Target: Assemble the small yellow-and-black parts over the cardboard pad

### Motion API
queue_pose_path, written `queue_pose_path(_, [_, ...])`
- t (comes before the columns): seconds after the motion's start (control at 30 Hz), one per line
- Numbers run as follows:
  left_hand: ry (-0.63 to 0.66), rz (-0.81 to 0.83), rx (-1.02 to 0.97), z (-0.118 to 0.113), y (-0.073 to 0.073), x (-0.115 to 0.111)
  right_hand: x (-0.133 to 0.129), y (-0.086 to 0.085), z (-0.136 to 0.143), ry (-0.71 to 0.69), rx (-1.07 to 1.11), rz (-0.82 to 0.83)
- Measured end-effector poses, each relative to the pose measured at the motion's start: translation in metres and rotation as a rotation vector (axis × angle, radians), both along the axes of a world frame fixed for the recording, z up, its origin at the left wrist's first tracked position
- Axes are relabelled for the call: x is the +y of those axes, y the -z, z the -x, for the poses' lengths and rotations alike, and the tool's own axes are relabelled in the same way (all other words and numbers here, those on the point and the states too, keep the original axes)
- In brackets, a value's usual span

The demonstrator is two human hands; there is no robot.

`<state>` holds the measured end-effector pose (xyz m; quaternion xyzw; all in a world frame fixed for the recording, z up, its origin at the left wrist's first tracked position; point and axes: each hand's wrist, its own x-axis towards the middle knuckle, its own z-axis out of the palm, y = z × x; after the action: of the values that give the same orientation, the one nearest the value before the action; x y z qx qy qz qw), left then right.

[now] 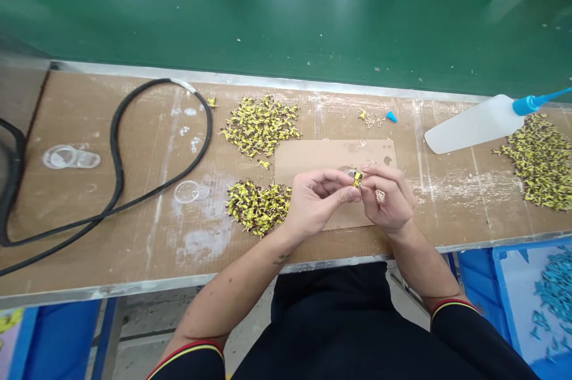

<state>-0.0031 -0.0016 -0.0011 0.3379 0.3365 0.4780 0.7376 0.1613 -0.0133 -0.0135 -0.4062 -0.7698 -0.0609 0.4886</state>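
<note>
Between the fingertips of both hands is a small yellow and dark brown plastic figure piece (357, 178). My left hand (319, 198) pinches it from the left with thumb and forefinger. From the other side, my right hand (388, 195) closes its fingertips at the piece; whether it also grips a smaller part is hidden. Under the hands lies a flat cardboard sheet (313, 156). Tiny pale parts (380, 196) show beside the right palm. Left of the sheet are two heaps of similar yellow and brown pieces, a far heap (261, 125) and a near heap (258, 207).
A white squeeze bottle (476, 124) with a blue nozzle lies at the right, against a larger heap of yellow pieces (543, 162). A looped black cable (117, 148) crosses the left side. Blue bins (500, 285) stand below the table's front edge. A blue cap (391, 117) lies behind the sheet.
</note>
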Motion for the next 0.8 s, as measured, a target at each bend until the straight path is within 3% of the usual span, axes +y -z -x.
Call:
queue_pose_path(0.27, [-0.042,-0.023,0.002,-0.0020,0.0019,-0.0017,0.0004,-0.0012,0.0014,-0.021,0.025,0.021])
queue_pose_path(0.8, [0.072,0.046,-0.132,-0.0007,0.0041,-0.0005,-0.0012,-0.0004,0.0020,-0.019,0.050,-0.059])
